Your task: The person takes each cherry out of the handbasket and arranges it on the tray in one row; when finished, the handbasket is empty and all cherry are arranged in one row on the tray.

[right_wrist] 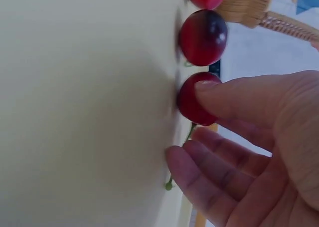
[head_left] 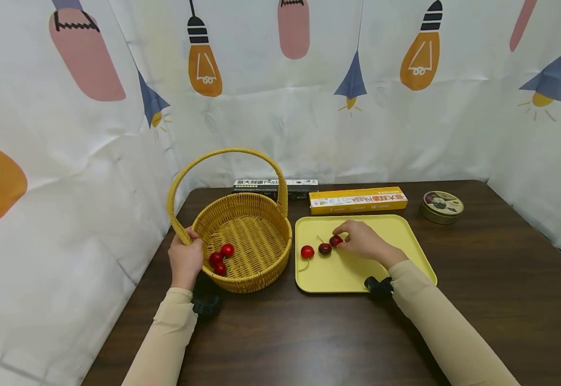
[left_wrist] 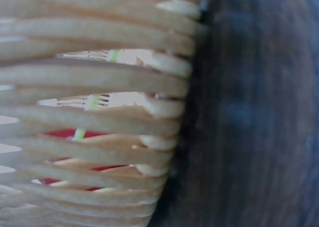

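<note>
Basket (head_left: 256, 281) stands left of centre, gripped by the left hand (head_left: 185, 262), while on the yellow tray (head_left: 398, 233), right of centre, the right hand (head_left: 367, 241), fingers parted, thumbs a dark cherry (right_wrist: 189, 105), apparently starting a pickup that next needs a closed pinch

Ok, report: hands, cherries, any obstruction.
Left hand gripping basket at foot of handle. Right hand touching rightmost cherry on tray; grip unclear. Two other cherries left of it, more in basket. Nothing seen blocking right hand.
</note>
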Demonstrator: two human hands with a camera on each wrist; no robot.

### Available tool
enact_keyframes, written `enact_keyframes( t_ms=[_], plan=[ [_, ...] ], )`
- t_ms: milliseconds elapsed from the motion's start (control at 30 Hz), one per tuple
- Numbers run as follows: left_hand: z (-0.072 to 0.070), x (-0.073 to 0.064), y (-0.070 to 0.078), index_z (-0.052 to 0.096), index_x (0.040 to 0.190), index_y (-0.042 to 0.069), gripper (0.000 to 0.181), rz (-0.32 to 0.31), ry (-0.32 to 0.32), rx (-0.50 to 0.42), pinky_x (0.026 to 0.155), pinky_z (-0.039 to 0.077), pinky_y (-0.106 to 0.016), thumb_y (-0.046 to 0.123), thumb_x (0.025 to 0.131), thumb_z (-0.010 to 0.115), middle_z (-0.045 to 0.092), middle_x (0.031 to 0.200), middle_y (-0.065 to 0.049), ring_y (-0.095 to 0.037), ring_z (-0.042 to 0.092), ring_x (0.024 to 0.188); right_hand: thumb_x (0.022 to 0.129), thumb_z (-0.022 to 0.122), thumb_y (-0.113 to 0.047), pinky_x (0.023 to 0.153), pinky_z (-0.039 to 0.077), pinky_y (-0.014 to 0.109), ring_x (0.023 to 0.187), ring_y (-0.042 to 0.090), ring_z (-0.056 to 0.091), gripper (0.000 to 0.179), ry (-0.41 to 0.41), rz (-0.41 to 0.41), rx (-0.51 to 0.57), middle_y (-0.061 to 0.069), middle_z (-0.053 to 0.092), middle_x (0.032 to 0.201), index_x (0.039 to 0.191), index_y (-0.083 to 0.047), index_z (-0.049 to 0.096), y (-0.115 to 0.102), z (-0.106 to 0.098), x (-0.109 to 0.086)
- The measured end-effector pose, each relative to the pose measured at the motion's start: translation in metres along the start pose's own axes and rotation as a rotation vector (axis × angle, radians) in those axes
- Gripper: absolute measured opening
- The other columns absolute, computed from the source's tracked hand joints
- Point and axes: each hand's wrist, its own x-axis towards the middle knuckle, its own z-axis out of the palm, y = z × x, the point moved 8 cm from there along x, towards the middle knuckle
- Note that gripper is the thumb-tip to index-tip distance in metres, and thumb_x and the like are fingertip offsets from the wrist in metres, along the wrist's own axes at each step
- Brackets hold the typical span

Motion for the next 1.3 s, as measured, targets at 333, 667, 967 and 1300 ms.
enact_keyframes(
  t_ms=[333,667,967,1300],
  plan=[
    [0.0,-0.001,0.001,0.053,0.104,0.001,0.016,-0.028,-0.025,-0.01,0.087,0.045,-0.048,0.009,0.091,0.05,0.056,0.127,-0.021,-0.033,0.052,0.102,0.084,0.074,-0.011,0.082,0.051,0.038,0.092,0.02,0.062,0.03,-0.087,-0.008,0.05,0.007,0.066,0.113,0.114,-0.008,0.071,-0.001,-0.002,-0.021],
    [0.0,0.0,-0.001,0.052,0.102,0.004,0.012,-0.025,-0.025,-0.028,0.093,0.044,-0.052,0.007,0.09,0.051,0.056,0.13,-0.021,-0.035,0.053,0.11,0.081,0.078,-0.015,0.078,0.05,0.036,0.086,0.019,0.06,0.031,-0.085,-0.032,0.063,0.008,0.064,0.109,0.11,-0.006,0.071,-0.004,-0.003,-0.025],
    [0.001,0.001,0.005,0.051,0.101,0.005,0.011,-0.013,-0.028,-0.02,0.089,0.044,-0.048,0.008,0.09,0.051,0.056,0.122,-0.021,-0.033,0.052,0.104,0.082,0.076,-0.015,0.071,0.046,0.032,0.078,0.016,0.054,0.026,-0.035,-0.057,0.031,0.003,0.06,0.09,0.106,-0.008,0.073,-0.003,-0.006,-0.026],
    [0.0,-0.001,0.003,0.052,0.097,0.01,0.006,-0.024,-0.028,-0.022,0.085,0.044,-0.044,0.008,0.091,0.051,0.057,0.124,-0.02,-0.032,0.053,0.102,0.084,0.072,-0.008,0.076,0.051,0.036,0.086,0.02,0.062,0.034,-0.03,-0.055,0.06,0.007,0.067,0.1,0.117,-0.001,0.067,-0.001,-0.003,-0.023]
  ],
)
